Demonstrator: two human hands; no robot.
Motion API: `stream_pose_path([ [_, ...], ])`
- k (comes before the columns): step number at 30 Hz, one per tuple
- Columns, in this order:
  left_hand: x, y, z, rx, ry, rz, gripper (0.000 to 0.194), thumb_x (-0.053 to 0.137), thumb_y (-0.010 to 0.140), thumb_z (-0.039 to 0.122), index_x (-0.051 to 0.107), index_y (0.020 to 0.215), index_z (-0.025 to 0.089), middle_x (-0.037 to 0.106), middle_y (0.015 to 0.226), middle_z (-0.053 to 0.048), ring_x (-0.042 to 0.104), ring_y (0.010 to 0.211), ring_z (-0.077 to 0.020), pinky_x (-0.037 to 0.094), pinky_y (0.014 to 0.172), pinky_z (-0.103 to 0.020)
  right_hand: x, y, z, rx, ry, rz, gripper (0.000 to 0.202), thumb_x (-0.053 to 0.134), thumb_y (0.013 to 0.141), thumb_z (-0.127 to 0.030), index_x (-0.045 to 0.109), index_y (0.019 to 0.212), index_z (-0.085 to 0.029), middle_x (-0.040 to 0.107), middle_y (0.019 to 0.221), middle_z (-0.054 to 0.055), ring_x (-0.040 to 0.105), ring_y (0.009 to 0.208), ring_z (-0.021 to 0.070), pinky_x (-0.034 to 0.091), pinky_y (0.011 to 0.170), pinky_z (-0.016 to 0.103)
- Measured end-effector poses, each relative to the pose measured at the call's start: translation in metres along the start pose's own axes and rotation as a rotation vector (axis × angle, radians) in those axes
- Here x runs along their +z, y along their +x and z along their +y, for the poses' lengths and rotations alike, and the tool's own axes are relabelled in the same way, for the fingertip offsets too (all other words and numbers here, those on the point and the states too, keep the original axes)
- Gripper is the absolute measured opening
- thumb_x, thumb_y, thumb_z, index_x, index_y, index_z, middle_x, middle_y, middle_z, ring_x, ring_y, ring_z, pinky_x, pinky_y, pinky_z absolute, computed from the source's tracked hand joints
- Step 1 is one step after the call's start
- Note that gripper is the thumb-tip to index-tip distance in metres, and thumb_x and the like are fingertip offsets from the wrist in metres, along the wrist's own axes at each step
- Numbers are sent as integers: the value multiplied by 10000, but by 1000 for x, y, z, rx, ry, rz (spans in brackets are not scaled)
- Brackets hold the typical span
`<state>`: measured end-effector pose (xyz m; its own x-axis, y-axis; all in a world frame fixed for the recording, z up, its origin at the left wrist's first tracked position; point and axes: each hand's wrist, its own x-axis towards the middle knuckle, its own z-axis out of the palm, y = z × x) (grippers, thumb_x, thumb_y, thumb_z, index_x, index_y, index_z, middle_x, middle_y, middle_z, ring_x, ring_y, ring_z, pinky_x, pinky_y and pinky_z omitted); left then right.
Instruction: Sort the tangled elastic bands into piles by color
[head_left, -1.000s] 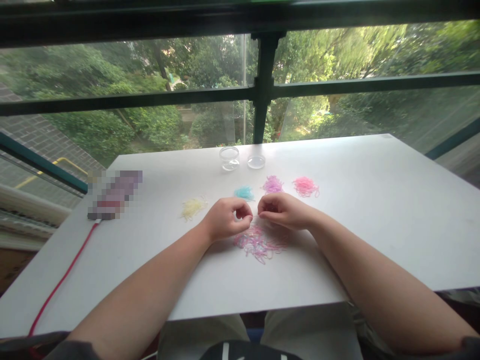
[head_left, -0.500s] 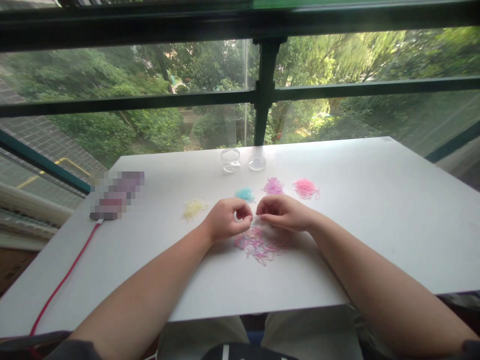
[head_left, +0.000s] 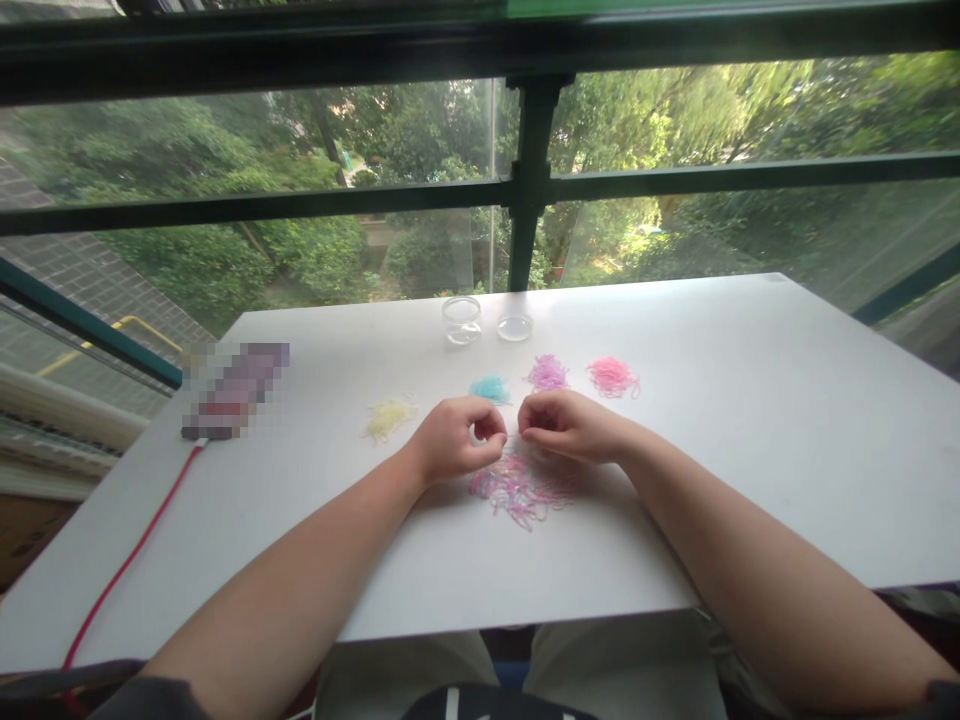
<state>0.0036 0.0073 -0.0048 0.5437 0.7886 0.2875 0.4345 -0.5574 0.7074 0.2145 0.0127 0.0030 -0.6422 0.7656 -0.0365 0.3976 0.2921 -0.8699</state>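
Note:
A loose mixed pile of small elastic bands (head_left: 517,490), mostly pink and purple, lies on the white table in front of me. Just above its far edge, my left hand (head_left: 461,437) is closed in a pinch, thumb against forefinger. Facing it across a narrow gap, my right hand (head_left: 574,425) is pinched too. Whatever sits between the fingertips is too small to make out. Beyond the hands are sorted heaps: blue bands (head_left: 490,388), purple bands (head_left: 547,372) and pink bands (head_left: 611,376). Yellow bands (head_left: 390,417) lie left of my left hand.
Near the table's (head_left: 787,400) far edge stand a clear round container (head_left: 460,322) and a clear shallow lid or dish (head_left: 515,326). A blurred-out device (head_left: 236,392) with a red cable (head_left: 142,545) lies at the left. Behind the table are dark-framed windows.
My right hand has shifted very slightly right, widening the gap between the fingertips a little. My left hand and the heaps look unchanged.

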Motion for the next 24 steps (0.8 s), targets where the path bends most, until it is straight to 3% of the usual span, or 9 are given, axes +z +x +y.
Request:
stream_pose_path([
  [7,-3,0,0,9,1,-31,61,540,685,122,579,644,146,589,637,1,524,611,-98,432,598,-204,-4,-1,2,-34,-86,19,25,529,758,-150,519,741,-165,500,637,-27,447,572,90,356,529,214],
  [10,-5,0,-1,-5,8,-11,60,538,688,123,574,645,144,585,637,2,519,612,-96,428,595,-202,-6,-1,5,-10,6,8,46,527,780,-172,493,749,-170,501,619,-31,476,557,95,370,521,216],
  [16,-2,0,-2,-2,-11,4,67,555,718,158,611,683,147,617,670,-9,542,632,-103,445,623,-212,-1,0,4,-54,46,-1,174,616,772,-254,566,908,-156,517,655,-23,466,583,99,378,527,219],
  [20,-1,1,-1,22,-12,-11,63,561,715,148,616,684,149,620,668,-7,546,632,-101,448,625,-212,5,2,1,-47,41,-3,113,568,807,-257,523,760,-164,472,601,-37,425,547,88,342,503,214],
  [24,0,0,0,38,-8,-43,60,545,702,126,592,672,148,595,653,0,536,624,-97,439,615,-207,6,1,1,-49,29,-25,88,543,808,-218,496,752,-170,470,615,-37,422,555,89,338,508,213],
])
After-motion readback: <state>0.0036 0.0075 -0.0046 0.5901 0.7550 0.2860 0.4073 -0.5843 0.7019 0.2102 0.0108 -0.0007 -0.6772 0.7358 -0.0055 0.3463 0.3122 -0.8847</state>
